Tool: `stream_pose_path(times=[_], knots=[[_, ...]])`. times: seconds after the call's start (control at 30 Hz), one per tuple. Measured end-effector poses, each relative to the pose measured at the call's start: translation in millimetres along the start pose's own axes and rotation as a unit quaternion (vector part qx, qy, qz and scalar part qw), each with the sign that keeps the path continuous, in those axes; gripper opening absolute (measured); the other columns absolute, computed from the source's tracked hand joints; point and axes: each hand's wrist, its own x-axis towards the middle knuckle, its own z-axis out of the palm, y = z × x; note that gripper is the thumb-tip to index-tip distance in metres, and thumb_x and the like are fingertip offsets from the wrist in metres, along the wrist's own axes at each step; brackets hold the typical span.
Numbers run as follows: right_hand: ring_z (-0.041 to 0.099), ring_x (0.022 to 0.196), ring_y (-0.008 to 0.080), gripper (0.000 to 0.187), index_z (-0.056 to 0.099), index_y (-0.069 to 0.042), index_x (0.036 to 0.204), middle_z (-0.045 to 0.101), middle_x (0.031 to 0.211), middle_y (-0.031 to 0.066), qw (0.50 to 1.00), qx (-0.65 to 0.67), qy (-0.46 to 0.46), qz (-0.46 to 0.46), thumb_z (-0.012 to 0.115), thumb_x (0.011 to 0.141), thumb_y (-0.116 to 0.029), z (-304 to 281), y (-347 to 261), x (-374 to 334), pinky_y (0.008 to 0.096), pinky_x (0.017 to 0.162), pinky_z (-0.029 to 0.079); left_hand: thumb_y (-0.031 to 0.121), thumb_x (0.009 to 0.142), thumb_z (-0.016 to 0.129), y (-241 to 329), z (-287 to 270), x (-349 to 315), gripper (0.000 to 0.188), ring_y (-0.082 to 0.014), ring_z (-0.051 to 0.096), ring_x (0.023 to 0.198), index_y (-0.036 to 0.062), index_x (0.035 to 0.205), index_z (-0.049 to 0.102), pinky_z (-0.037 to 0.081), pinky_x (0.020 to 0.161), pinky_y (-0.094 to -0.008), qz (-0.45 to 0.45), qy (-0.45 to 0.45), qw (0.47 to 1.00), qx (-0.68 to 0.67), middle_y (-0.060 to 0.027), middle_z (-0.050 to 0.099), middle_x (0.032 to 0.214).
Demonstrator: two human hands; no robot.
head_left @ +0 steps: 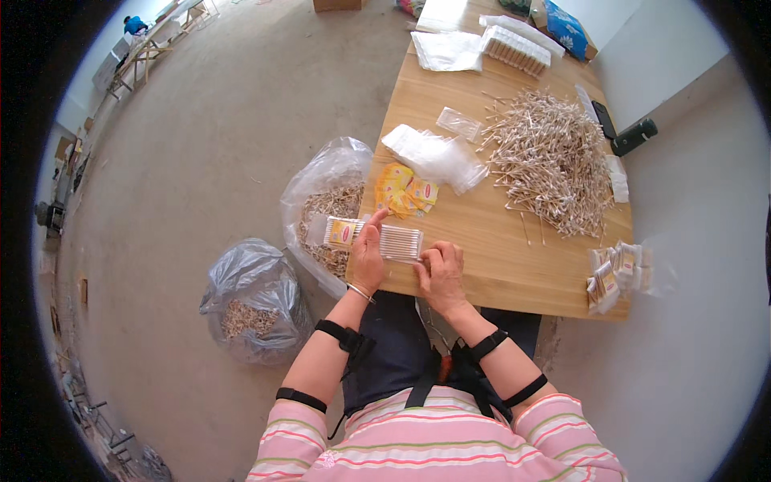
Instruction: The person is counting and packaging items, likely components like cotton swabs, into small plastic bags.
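A clear sleeve of cotton swabs (pixel 400 242) lies at the table's near left corner, its left end reaching past the edge. A yellow card (pixel 341 232) shows inside that end. My left hand (pixel 369 255) is across the middle of the sleeve and holds it, fingers close together and pointing away from me. At the right end, my right hand (pixel 442 271) has its fingers curled and pinched at the sleeve's edge; the fingertips are partly hidden. Just beyond lie several yellow cards (pixel 396 189) in a loose spread, with empty clear sleeves (pixel 438 157) behind them.
A big heap of loose cotton swabs (pixel 550 161) covers the table's right side. Filled packs (pixel 614 273) sit at the near right corner; more stand in a row (pixel 516 51) at the back. A dark bottle (pixel 634 137) lies by the wall. Two plastic bags (pixel 341 153) (pixel 255 265) of swabs stand left.
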Motion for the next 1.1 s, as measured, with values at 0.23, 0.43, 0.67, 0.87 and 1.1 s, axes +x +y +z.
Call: stream_pose_path(times=[0.23,0.43,0.67,0.87,1.1], knots=[[0.048,0.096,0.0287,0.011,0.062,-0.008,0.081,0.052,0.094,0.0072,1.0,-0.026,0.004,-0.011,0.069,0.073,-0.01,4,-1,-2,0.041,0.081,0.039,0.039,0.102,0.025,1,-2,-1,0.055,-0.0208,0.039,0.129,-0.0044,0.131,0.043,0.024,0.112,-0.0309,0.001,-0.007,0.999,0.046,-0.0128,0.046,0.134],[0.049,0.095,0.0281,0.012,0.062,-0.007,0.081,0.053,0.093,0.0073,0.998,-0.036,-0.005,-0.055,0.07,0.072,-0.01,1,-7,3,0.0396,0.082,0.041,0.039,0.102,0.027,-1,-2,0,0.055,-0.0204,0.038,0.129,-0.0051,0.13,0.043,0.024,0.112,-0.0307,-0.002,0.0,1.0,0.007,-0.0128,0.046,0.134],[0.049,0.095,0.0278,0.012,0.061,-0.005,0.078,0.054,0.093,0.0074,0.997,-0.063,0.0,-0.047,0.07,0.07,-0.009,3,-12,13,0.0394,0.083,0.042,0.039,0.102,0.028,-4,0,1,0.054,-0.0203,0.037,0.13,-0.0049,0.13,0.043,0.023,0.113,-0.0311,-0.008,0.006,1.0,-0.012,-0.0127,0.045,0.134],[0.042,0.117,0.0317,0.042,0.055,-0.002,0.112,0.047,0.122,0.0155,0.997,-0.072,-0.024,-0.029,0.068,0.075,-0.019,3,-16,11,0.0428,0.098,0.036,0.038,0.102,0.029,-3,-1,1,0.053,-0.0201,0.039,0.129,-0.0055,0.129,0.043,0.024,0.112,-0.0313,-0.01,0.013,0.999,-0.048,-0.0129,0.047,0.132],[0.015,0.141,0.0344,0.075,0.024,0.003,0.141,0.021,0.149,0.021,0.985,-0.151,-0.072,-0.052,0.06,0.084,-0.032,34,-10,13,0.046,0.114,0.013,0.037,0.102,0.029,-2,-1,1,0.052,-0.0197,0.04,0.128,-0.0048,0.13,0.044,0.026,0.111,-0.0311,-0.009,0.007,1.0,-0.006,-0.0123,0.047,0.133]])
